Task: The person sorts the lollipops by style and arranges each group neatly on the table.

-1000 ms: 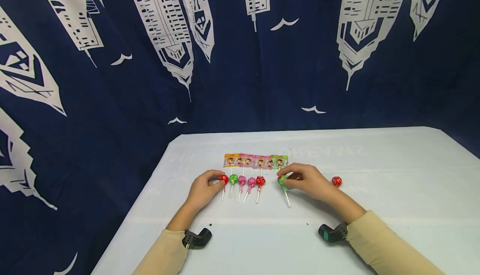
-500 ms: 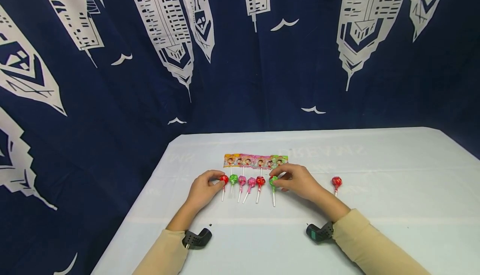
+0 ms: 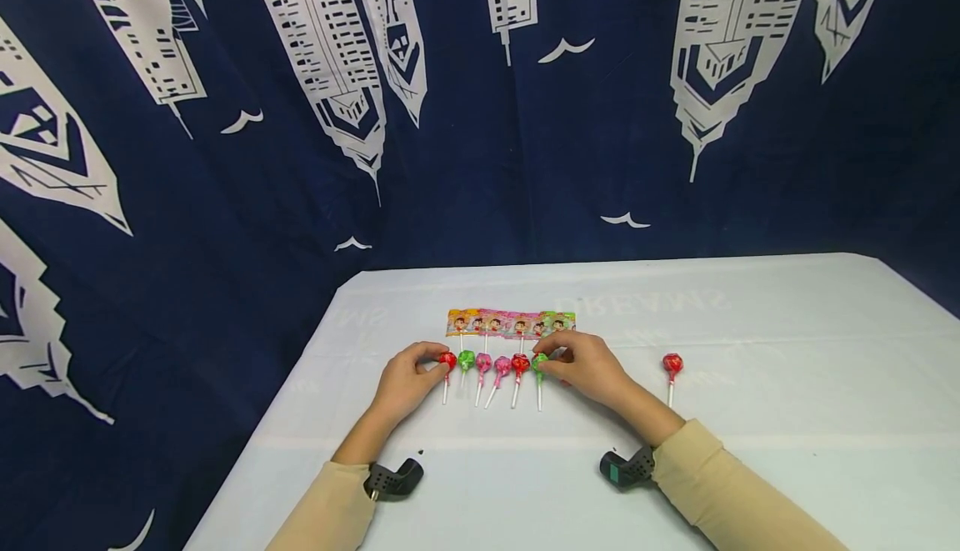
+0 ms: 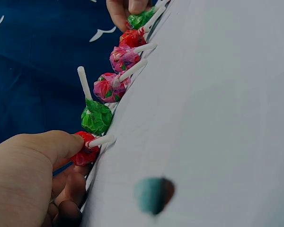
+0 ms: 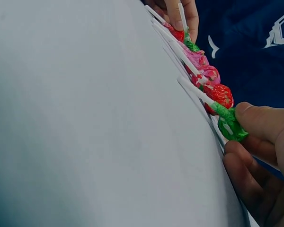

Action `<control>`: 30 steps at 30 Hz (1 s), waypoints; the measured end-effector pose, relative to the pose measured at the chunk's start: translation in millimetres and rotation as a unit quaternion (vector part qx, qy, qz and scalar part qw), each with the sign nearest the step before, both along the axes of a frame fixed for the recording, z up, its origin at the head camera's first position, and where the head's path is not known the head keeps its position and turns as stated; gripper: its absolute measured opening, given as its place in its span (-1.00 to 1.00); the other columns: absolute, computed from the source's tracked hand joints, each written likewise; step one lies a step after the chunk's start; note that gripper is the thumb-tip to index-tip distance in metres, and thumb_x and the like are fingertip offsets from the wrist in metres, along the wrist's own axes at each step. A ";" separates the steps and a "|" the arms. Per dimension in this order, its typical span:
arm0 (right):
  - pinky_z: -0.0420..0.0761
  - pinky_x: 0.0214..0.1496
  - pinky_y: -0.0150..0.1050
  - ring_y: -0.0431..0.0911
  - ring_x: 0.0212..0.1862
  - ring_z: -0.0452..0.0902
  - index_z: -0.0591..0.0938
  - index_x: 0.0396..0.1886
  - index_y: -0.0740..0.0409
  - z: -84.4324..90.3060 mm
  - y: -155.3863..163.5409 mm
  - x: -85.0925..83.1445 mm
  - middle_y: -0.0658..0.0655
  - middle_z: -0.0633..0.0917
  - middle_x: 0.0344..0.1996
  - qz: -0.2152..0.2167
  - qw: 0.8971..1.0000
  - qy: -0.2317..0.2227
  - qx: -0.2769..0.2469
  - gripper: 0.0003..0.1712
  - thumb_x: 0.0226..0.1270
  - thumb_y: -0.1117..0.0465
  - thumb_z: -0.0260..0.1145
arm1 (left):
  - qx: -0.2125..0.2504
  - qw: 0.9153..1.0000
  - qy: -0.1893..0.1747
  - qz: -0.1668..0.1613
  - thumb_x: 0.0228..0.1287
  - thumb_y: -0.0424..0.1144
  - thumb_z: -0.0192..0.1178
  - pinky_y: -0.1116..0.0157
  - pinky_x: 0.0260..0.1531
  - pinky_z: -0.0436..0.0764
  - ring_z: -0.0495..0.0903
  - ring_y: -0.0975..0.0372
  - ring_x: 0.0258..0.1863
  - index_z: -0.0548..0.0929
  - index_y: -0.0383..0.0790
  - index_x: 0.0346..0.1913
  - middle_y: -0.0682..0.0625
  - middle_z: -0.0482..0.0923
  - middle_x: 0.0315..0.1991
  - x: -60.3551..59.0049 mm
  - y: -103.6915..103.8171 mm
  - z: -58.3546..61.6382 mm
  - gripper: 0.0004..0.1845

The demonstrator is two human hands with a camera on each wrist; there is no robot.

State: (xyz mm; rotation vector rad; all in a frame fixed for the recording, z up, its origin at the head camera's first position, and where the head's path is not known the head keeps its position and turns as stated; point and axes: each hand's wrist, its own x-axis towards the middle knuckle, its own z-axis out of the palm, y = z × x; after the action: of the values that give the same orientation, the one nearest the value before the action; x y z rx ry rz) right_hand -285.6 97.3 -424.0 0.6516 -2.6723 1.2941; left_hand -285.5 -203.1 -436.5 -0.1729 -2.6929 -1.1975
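Note:
Several wrapped lollipops lie in a row on the white table (image 3: 750, 451), sticks toward me. My left hand (image 3: 438, 361) pinches the red lollipop (image 3: 447, 359) at the row's left end; in the left wrist view my thumb presses that red lollipop (image 4: 85, 152). After it come a green lollipop (image 3: 467, 358), two pink ones (image 3: 483, 361) and a red one (image 3: 521, 363). My right hand (image 3: 546, 359) pinches a green lollipop (image 3: 539, 361) at the right end, close beside the red one. In the right wrist view, thumb and fingers hold this green lollipop (image 5: 231, 126).
A strip of colourful candy packets (image 3: 510, 323) lies just behind the row. A lone red lollipop (image 3: 672, 363) lies to the right of my right hand. A dark blue curtain (image 3: 480, 117) with white buildings hangs behind the table.
My right hand has carried the green lollipop leftward until it sits beside the red one at the row's right end. The left hand has stayed on its red lollipop.

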 end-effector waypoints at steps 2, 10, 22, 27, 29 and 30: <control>0.53 -0.49 -0.36 -0.23 -0.47 0.54 0.70 -0.15 0.03 -0.4 -0.9 0.4 0.03 0.72 -0.22 -0.012 1.000 0.013 0.013 -0.75 0.15 0.16 0.43 | -0.001 1.000 0.001 0.000 0.14 -0.16 0.34 0.39 -0.64 0.33 0.39 0.31 -0.63 0.69 0.01 -0.08 0.06 0.68 -0.17 0.0 0.3 0.1 -0.74; 0.47 -0.44 -0.35 -0.26 -0.45 0.50 0.70 -0.15 -0.07 -2.6 -2.5 1.2 -0.02 0.72 -0.25 -0.035 0.998 0.030 0.043 -0.76 0.16 0.11 0.42 | -0.004 1.000 0.005 0.002 0.13 -0.17 0.34 0.39 -0.63 0.34 0.39 0.31 -0.63 0.68 0.01 -0.08 0.06 0.68 -0.16 0.2 1.0 0.1 -0.74; 0.43 -0.36 -0.34 -0.23 -0.40 0.46 0.70 -0.12 -0.08 -3.4 -1.8 3.2 -0.04 0.71 -0.24 -0.033 0.997 0.036 0.051 -0.74 0.16 0.12 0.42 | -0.004 1.000 0.007 0.003 0.14 -0.17 0.34 0.39 -0.63 0.34 0.39 0.31 -0.62 0.69 0.00 -0.08 0.05 0.68 -0.16 1.3 1.5 -0.4 -0.74; 0.42 -0.34 -0.33 -0.23 -0.38 0.45 0.69 -0.11 -0.09 -3.5 -1.8 3.8 -0.05 0.70 -0.23 -0.035 0.997 0.037 0.054 -0.73 0.16 0.11 0.43 | -0.002 1.000 0.009 0.000 0.14 -0.18 0.34 0.39 -0.62 0.35 0.39 0.30 -0.62 0.69 0.00 -0.08 0.04 0.68 -0.16 1.6 1.0 0.5 -0.75; 0.42 -0.33 -0.33 -0.24 -0.38 0.44 0.69 -0.10 -0.10 -3.4 -1.9 4.1 -0.06 0.70 -0.22 -0.035 0.997 0.038 0.055 -0.72 0.16 0.11 0.43 | -0.001 1.000 0.007 0.000 0.14 -0.18 0.34 0.39 -0.61 0.35 0.40 0.30 -0.62 0.69 0.00 -0.08 0.04 0.68 -0.16 1.5 1.0 0.6 -0.75; 0.42 -0.33 -0.33 -0.24 -0.38 0.44 0.69 -0.10 -0.10 -3.3 -2.0 4.3 -0.06 0.70 -0.21 -0.034 0.997 0.039 0.055 -0.72 0.15 0.11 0.43 | 0.000 1.000 0.006 0.000 0.14 -0.18 0.34 0.39 -0.61 0.35 0.40 0.30 -0.61 0.69 0.01 -0.08 0.04 0.68 -0.16 1.5 1.0 0.5 -0.75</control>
State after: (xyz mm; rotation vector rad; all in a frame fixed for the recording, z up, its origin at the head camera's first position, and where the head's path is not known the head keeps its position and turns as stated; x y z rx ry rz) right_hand -281.3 95.3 -427.2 0.6034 -2.6908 1.0888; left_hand -284.1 -202.1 -436.0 -0.1809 -2.6834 -1.1919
